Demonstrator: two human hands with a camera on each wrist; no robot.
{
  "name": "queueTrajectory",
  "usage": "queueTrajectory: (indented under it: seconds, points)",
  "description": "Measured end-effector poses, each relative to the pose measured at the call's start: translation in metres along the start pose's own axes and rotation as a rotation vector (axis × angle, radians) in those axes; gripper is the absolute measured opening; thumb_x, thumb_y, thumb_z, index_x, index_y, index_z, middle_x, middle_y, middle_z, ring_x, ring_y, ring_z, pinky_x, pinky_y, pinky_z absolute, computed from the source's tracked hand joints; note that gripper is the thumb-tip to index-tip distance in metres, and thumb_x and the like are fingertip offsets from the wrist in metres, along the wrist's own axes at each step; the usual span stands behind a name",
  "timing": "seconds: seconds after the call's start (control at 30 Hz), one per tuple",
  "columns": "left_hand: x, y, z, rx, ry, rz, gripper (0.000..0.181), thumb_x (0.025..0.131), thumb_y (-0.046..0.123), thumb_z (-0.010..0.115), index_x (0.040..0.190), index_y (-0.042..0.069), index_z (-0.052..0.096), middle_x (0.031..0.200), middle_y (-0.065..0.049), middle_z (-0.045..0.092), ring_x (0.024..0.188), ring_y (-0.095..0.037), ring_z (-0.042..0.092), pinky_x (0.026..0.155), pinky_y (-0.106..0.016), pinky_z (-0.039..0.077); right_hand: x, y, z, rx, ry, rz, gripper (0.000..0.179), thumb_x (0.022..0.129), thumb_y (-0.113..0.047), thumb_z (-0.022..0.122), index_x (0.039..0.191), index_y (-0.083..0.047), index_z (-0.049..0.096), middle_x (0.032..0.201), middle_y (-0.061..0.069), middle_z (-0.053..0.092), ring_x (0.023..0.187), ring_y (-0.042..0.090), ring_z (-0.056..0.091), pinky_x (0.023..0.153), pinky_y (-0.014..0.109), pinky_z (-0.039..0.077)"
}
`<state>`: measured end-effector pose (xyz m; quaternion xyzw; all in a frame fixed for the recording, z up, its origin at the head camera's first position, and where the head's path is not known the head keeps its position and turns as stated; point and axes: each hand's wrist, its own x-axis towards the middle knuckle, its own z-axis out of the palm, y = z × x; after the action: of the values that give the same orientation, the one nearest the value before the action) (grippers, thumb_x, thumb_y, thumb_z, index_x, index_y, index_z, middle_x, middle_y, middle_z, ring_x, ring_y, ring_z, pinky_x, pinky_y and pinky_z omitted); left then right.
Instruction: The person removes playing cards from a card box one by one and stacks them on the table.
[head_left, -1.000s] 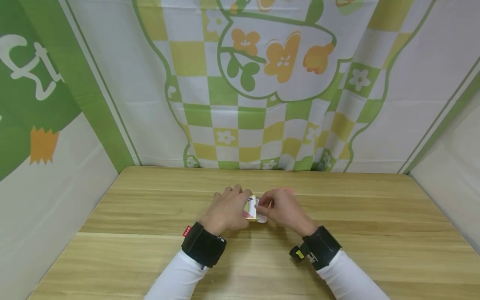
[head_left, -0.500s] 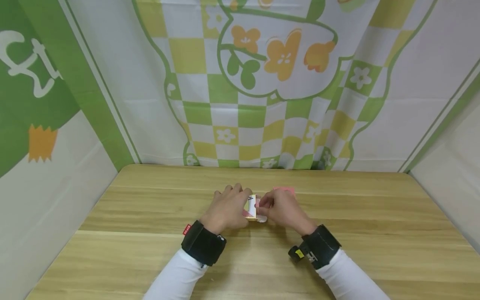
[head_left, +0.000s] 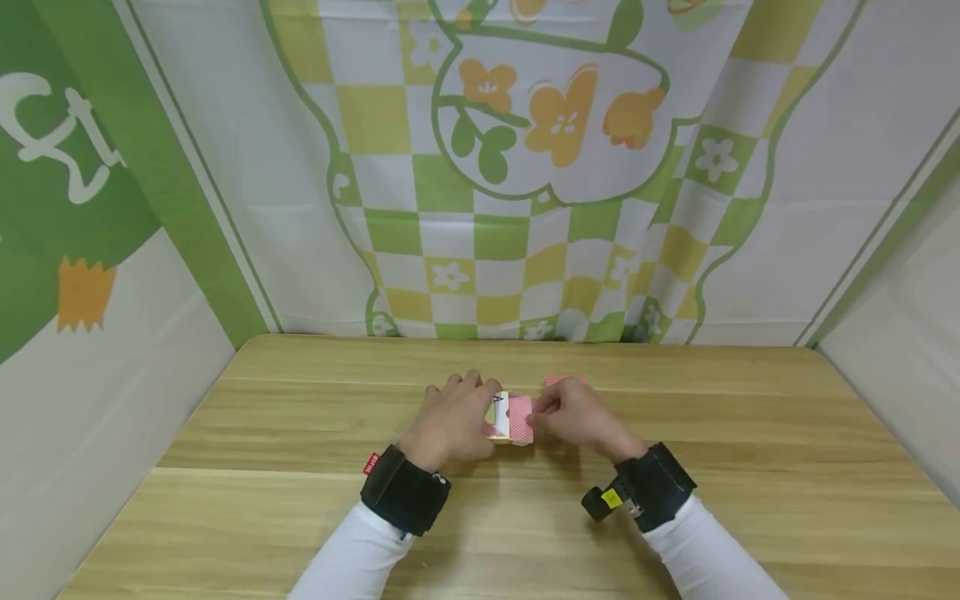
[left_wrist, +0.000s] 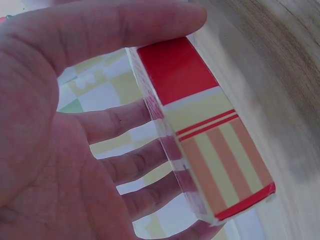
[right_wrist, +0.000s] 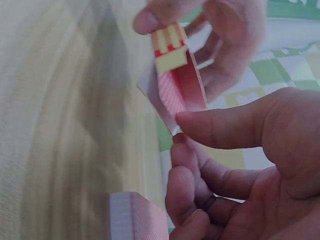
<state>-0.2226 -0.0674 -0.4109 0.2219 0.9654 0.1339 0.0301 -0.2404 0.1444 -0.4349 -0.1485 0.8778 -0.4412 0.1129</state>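
My left hand [head_left: 450,421] grips a playing-card box [head_left: 498,417] near the middle of the table, thumb on its near side and fingers on the far side. In the left wrist view the box [left_wrist: 215,145] shows a red, cream and orange striped side. A stack of playing cards [head_left: 521,418] with pink patterned backs sticks out of the box's right end. My right hand [head_left: 581,419] pinches the outer edge of these cards [right_wrist: 171,92] between thumb and fingertips. The rest of the stack is hidden inside the box.
Another pink-backed stack of cards [head_left: 558,379] lies on the wooden table [head_left: 315,433] just behind my right hand, partly covered by it. A patterned curtain [head_left: 502,267] hangs along the table's back edge.
My right hand has moved slightly to the right, and the pink-backed cards have come further out of the box. The left hand holds the box in the same place.
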Motion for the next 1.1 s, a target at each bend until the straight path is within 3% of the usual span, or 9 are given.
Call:
queueTrajectory:
  seconds: [0.13,0.27,0.37,0.53,0.6,0.7,0.77,0.9,1.1]
  points:
    - [0.000,0.000,-0.002,-0.010,-0.009,-0.008,0.064,0.071,0.012,0.079,0.132,0.009,0.060,0.115,-0.011,0.057,0.108,-0.032,0.053,0.089,-0.057,0.043,-0.001,0.000,-0.007,0.064,-0.026,0.054,0.011,0.089,-0.002,0.065,0.081,-0.001,0.072,0.082,0.004,0.067,0.069,0.015,0.053,0.062,0.029,0.043]
    - [0.001,-0.001,-0.002,-0.014,0.000,-0.008,0.065,0.071,0.012,0.080,0.132,0.009,0.060,0.115,-0.012,0.058,0.107,-0.032,0.053,0.090,-0.057,0.042,-0.002,-0.002,-0.014,0.084,-0.040,0.093,0.026,0.090,-0.008,0.066,0.066,-0.006,0.059,0.066,-0.002,0.048,0.062,0.013,0.040,0.060,0.028,0.035]
    - [0.001,-0.001,-0.002,-0.014,0.011,-0.004,0.064,0.070,0.012,0.080,0.131,0.008,0.061,0.113,-0.012,0.058,0.105,-0.032,0.053,0.088,-0.056,0.042,-0.002,-0.001,-0.017,0.076,-0.032,0.112,0.030,0.090,-0.010,0.067,0.063,-0.009,0.054,0.062,-0.003,0.039,0.061,0.013,0.036,0.060,0.029,0.032]
    - [0.001,-0.001,-0.003,-0.014,0.016,-0.005,0.064,0.069,0.012,0.080,0.130,0.009,0.061,0.113,-0.012,0.058,0.104,-0.032,0.053,0.088,-0.057,0.043,-0.002,0.000,-0.020,0.046,-0.017,0.136,0.020,0.090,-0.014,0.069,0.074,-0.006,0.062,0.069,-0.001,0.050,0.066,0.014,0.045,0.062,0.028,0.037]
    - [0.001,-0.001,-0.002,-0.016,0.013,-0.007,0.064,0.069,0.012,0.080,0.131,0.009,0.061,0.114,-0.012,0.058,0.105,-0.032,0.053,0.090,-0.058,0.042,-0.002,0.000,-0.020,0.001,0.006,0.100,0.016,0.089,-0.017,0.072,0.089,-0.002,0.066,0.078,0.003,0.058,0.073,0.016,0.052,0.064,0.029,0.042]
    - [0.000,-0.001,-0.002,-0.016,0.007,-0.010,0.065,0.070,0.012,0.080,0.131,0.009,0.061,0.114,-0.012,0.058,0.106,-0.032,0.053,0.091,-0.060,0.042,-0.003,-0.001,-0.021,-0.096,0.043,-0.021,0.036,0.084,-0.016,0.079,0.115,-0.001,0.065,0.103,0.010,0.065,0.092,0.024,0.060,0.076,0.036,0.051]
    - [0.000,-0.001,-0.003,-0.012,0.005,-0.011,0.064,0.070,0.012,0.080,0.131,0.009,0.061,0.114,-0.011,0.058,0.106,-0.032,0.053,0.091,-0.060,0.042,-0.004,-0.003,-0.022,-0.185,0.048,-0.141,0.049,0.080,-0.013,0.083,0.122,0.000,0.063,0.116,0.014,0.064,0.104,0.030,0.060,0.085,0.043,0.051]
    - [0.001,-0.001,-0.003,-0.008,0.008,-0.013,0.064,0.069,0.014,0.082,0.130,0.010,0.061,0.112,-0.011,0.058,0.104,-0.032,0.053,0.090,-0.059,0.043,-0.005,-0.008,-0.018,-0.367,0.018,-0.307,0.061,0.071,-0.015,0.091,0.124,-0.008,0.063,0.130,0.011,0.060,0.120,0.034,0.054,0.096,0.052,0.048]
    - [0.000,-0.001,-0.002,-0.004,0.011,-0.006,0.064,0.069,0.015,0.082,0.130,0.010,0.061,0.113,-0.011,0.058,0.105,-0.032,0.054,0.090,-0.060,0.043,-0.006,-0.010,-0.009,-0.447,0.009,-0.382,0.059,0.067,-0.016,0.094,0.118,-0.010,0.065,0.127,0.009,0.061,0.120,0.031,0.055,0.097,0.052,0.047]
